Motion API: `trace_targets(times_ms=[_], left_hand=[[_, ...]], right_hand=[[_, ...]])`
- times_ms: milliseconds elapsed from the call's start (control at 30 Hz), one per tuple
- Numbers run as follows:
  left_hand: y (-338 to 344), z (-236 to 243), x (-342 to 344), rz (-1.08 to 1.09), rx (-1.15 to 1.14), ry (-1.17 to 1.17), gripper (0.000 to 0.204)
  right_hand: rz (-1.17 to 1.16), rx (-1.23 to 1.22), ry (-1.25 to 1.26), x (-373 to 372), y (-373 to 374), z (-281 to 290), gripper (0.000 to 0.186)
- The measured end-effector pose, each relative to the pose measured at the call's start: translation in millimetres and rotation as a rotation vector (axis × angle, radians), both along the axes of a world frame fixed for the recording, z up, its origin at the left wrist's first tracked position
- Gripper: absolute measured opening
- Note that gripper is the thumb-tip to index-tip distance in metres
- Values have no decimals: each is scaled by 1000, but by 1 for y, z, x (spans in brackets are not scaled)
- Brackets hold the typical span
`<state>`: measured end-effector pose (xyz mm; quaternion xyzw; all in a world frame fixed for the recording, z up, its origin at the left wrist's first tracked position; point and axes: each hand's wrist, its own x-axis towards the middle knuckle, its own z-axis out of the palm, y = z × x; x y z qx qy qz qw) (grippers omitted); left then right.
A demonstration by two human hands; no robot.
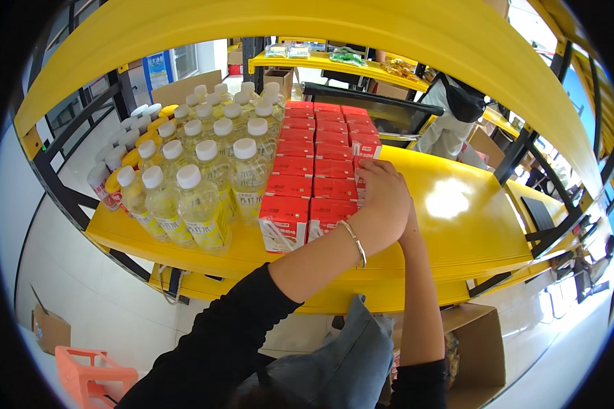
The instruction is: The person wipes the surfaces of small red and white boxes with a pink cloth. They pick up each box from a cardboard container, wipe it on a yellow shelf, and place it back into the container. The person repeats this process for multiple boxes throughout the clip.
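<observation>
My left arm, with a bracelet on the wrist, reaches across to the right. My left hand (383,198) is closed, its bent fingers on a red-and-white drink carton (360,183) at the right side of the carton block. My right forearm rises beside it; my right hand (409,221) is mostly behind the left one, so its fingers are hidden. Several red cartons (295,167) stand in close rows on the yellow shelf (467,235). To their left are rows of clear bottles (251,174) with white caps and yellow labels.
White- and yellow-capped containers (99,180) stand at the far left of the shelf. A yellow beam (307,20) arches overhead. Below are an open cardboard box (481,354) and a pink stool (89,375). A person (443,112) stands behind the shelf.
</observation>
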<state>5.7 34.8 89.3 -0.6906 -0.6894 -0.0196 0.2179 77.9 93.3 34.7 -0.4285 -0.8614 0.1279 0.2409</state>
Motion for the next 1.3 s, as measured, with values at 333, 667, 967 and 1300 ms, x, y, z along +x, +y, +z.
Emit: trace_targets(times_ms=[333, 667, 967, 1300], left_hand=[[19, -1, 0, 71, -91, -146, 57], [20, -3, -14, -23, -146, -90, 69], [16, -15, -22, -47, -16, -162, 71], [21, -13, -21, -96, 19, -121, 68]], right_hand=[[128, 249, -122, 17, 64, -28, 52], [167, 434, -173, 14, 92, -46, 57], [125, 159, 279, -3, 55, -25, 49], [-13, 19, 372, 22, 45, -31, 39]])
